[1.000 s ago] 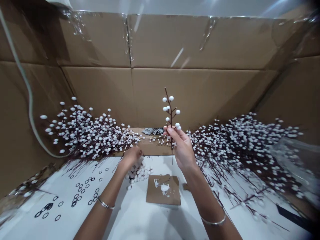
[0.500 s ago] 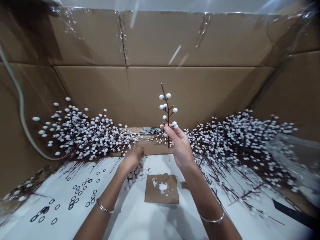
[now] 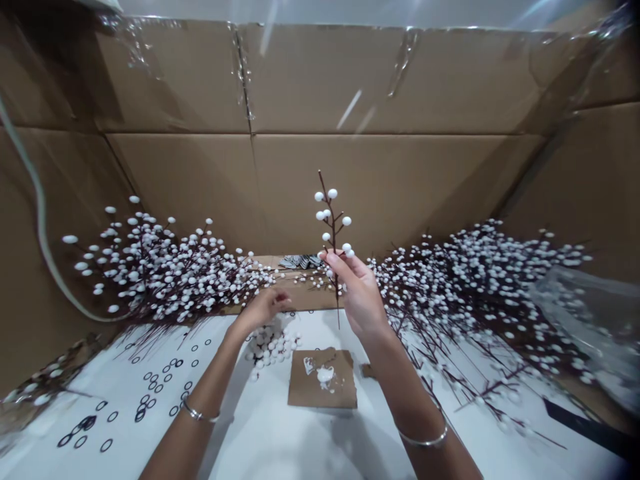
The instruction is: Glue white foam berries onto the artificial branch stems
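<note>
My right hand [image 3: 361,293] is closed around a brown-stemmed berry sprig [image 3: 334,227] and holds it upright above the white tabletop. White berries sit along its branches; some twig tips and the top are bare. My left hand [image 3: 265,308] hovers, fingers loosely bent and slightly apart, with nothing visible in them. Just below it lies a heap of loose white berries [image 3: 273,347]. A square of brown cardboard [image 3: 300,393] bearing a smeared white blob [image 3: 326,377] lies on the table between my forearms.
Dense bundles of white-berry sprigs stand at the left [image 3: 170,267] and right [image 3: 450,273]. Small black rings [image 3: 150,400] are scattered on the left tabletop. Cardboard walls [image 3: 400,180] enclose the back and sides. A clear plastic bag [image 3: 585,307] lies at the right; a pale cable [image 3: 43,227] hangs at the left.
My left hand has shifted slightly up and left, its fingers loosening and uncovering more of the berry heap. My right hand still holds the sprig almost in place.
</note>
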`<action>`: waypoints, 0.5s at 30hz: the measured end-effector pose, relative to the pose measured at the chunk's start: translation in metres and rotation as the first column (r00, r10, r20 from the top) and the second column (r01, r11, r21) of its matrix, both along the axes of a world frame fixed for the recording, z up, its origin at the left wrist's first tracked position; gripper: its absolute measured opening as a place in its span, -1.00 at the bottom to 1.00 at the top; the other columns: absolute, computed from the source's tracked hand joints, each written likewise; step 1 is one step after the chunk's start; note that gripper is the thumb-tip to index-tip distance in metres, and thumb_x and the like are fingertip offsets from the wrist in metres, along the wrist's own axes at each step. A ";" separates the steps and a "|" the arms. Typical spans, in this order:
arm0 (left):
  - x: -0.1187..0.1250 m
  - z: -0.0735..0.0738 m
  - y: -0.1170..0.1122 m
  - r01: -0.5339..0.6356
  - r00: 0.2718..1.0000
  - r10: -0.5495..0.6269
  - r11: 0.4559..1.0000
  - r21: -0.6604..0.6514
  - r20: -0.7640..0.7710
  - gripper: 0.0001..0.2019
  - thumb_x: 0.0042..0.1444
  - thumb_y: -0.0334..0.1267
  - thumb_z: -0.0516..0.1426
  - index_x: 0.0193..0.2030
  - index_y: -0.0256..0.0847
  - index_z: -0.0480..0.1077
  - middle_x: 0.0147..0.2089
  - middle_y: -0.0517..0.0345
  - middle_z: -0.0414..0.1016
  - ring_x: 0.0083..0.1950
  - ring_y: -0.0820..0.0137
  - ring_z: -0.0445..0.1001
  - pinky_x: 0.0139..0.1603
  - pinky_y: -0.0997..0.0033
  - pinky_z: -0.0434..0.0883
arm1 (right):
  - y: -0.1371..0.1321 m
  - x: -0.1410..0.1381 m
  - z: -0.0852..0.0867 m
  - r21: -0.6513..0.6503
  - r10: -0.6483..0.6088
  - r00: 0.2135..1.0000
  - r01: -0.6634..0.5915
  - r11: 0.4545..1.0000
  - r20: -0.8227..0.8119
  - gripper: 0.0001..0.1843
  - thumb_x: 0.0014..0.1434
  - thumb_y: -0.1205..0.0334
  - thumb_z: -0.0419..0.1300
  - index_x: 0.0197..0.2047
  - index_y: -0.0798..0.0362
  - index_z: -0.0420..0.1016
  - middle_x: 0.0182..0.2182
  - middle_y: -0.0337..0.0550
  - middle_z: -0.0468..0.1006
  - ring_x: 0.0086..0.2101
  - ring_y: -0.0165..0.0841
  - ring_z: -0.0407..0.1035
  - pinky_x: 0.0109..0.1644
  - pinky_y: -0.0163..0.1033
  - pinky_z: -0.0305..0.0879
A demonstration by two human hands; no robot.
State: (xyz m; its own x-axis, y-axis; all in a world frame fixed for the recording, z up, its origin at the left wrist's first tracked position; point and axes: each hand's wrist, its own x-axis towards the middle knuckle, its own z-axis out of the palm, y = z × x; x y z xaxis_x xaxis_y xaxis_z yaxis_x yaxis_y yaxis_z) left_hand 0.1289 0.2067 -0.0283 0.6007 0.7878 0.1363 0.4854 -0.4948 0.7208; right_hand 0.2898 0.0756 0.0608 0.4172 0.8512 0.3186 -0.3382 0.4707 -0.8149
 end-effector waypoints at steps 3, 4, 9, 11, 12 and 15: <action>-0.002 0.024 -0.009 -0.026 0.972 0.023 1.000 0.010 0.234 -0.68 0.12 -0.04 0.14 -0.14 -0.26 0.43 -0.08 -0.03 0.53 -0.09 0.25 0.50 -0.06 0.32 0.41 | 0.000 -0.002 -0.001 -0.024 0.019 1.000 -0.019 1.000 0.008 -0.83 0.01 0.16 0.37 -0.29 0.00 0.60 -0.26 -0.24 0.63 -0.14 -0.38 0.47 0.07 -0.25 0.28; -0.003 0.031 -0.014 -0.042 0.948 0.042 0.999 -0.006 0.316 -0.65 0.11 -0.02 0.16 -0.12 -0.26 0.40 -0.07 -0.04 0.53 -0.08 0.27 0.50 -0.06 0.33 0.42 | 0.000 -0.002 -0.002 -0.034 0.030 0.999 -0.030 0.999 0.015 -0.83 0.02 0.16 0.37 -0.28 0.00 0.60 -0.26 -0.22 0.63 -0.15 -0.38 0.47 0.05 -0.25 0.29; 0.002 0.056 -0.040 0.043 0.623 0.105 0.985 -0.169 0.775 -0.67 0.01 -0.16 0.32 -0.12 -0.25 0.43 -0.18 0.06 0.54 -0.17 0.37 0.53 -0.17 0.46 0.45 | 0.000 -0.008 -0.005 -0.046 0.087 0.995 -0.085 0.995 0.057 -0.84 0.05 0.15 0.35 -0.30 0.03 0.61 -0.25 -0.19 0.63 -0.18 -0.38 0.47 0.00 -0.27 0.31; 0.005 0.061 -0.047 0.106 0.528 0.064 0.984 -0.140 0.847 -0.68 0.05 -0.21 0.31 -0.05 -0.21 0.46 -0.17 0.09 0.54 -0.15 0.41 0.54 -0.15 0.50 0.45 | -0.001 -0.011 -0.006 -0.058 0.112 0.989 -0.107 0.993 0.093 -0.83 0.06 0.14 0.35 -0.30 0.04 0.61 -0.24 -0.18 0.63 -0.16 -0.37 0.48 0.01 -0.26 0.31; 0.007 0.062 -0.050 0.117 0.495 0.044 0.986 -0.117 0.868 -0.70 0.07 -0.22 0.29 -0.05 -0.19 0.47 -0.16 0.09 0.54 -0.14 0.42 0.54 -0.14 0.51 0.45 | -0.001 -0.013 -0.007 -0.064 0.127 0.985 -0.121 0.991 0.113 -0.83 0.06 0.13 0.34 -0.30 0.04 0.61 -0.23 -0.17 0.64 -0.16 -0.36 0.48 0.01 -0.26 0.31; 0.011 0.064 -0.056 0.090 0.431 0.016 0.994 -0.060 0.902 -0.80 0.12 -0.24 0.27 -0.11 -0.20 0.52 -0.15 0.07 0.57 -0.11 0.43 0.55 -0.07 0.50 0.46 | -0.003 -0.018 -0.007 -0.069 0.161 0.974 -0.152 0.986 0.158 -0.82 0.06 0.11 0.34 -0.30 0.03 0.61 -0.25 -0.17 0.64 -0.16 -0.34 0.49 0.01 -0.24 0.33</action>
State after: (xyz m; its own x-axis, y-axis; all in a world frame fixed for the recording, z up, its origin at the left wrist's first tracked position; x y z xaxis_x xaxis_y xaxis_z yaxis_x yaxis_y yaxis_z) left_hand 0.1399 0.1503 0.0356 0.2073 0.8071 0.5528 -0.4822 -0.4073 0.7756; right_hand 0.2720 0.0728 0.0538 0.2242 0.9201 0.3212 -0.2652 0.3747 -0.8884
